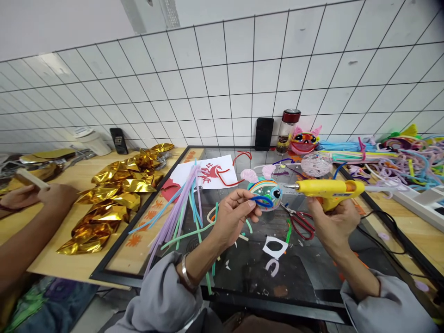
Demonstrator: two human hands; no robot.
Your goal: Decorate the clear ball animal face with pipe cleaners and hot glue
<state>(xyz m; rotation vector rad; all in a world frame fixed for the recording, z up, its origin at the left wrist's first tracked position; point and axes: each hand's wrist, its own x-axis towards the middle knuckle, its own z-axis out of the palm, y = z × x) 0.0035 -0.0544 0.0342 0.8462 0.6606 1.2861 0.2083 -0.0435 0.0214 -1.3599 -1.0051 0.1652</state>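
Note:
My left hand (239,213) pinches a dark blue pipe cleaner (264,200) bent into a narrow loop. Just behind the loop is a clear ball (265,190) with rainbow strips, a round eye and two pink fuzzy ears; whether my fingers touch it is hidden. In my right hand (335,222) is a yellow hot glue gun (326,188), its metal nozzle pointing left toward the ball, a short distance away. Red-handled scissors (301,223) lie between my hands. A white paper cutout with an oval hole (275,247) and a pale curved piece (272,267) are nearer me.
Loose pipe cleaners (176,203) fan out left of my left hand. Behind lie a printed paper sheet (222,166), a phone (264,134) and a bottle (287,132). Gold foil (107,203) covers the left, beside another person's hands (52,196). A black cable (385,249) trails right.

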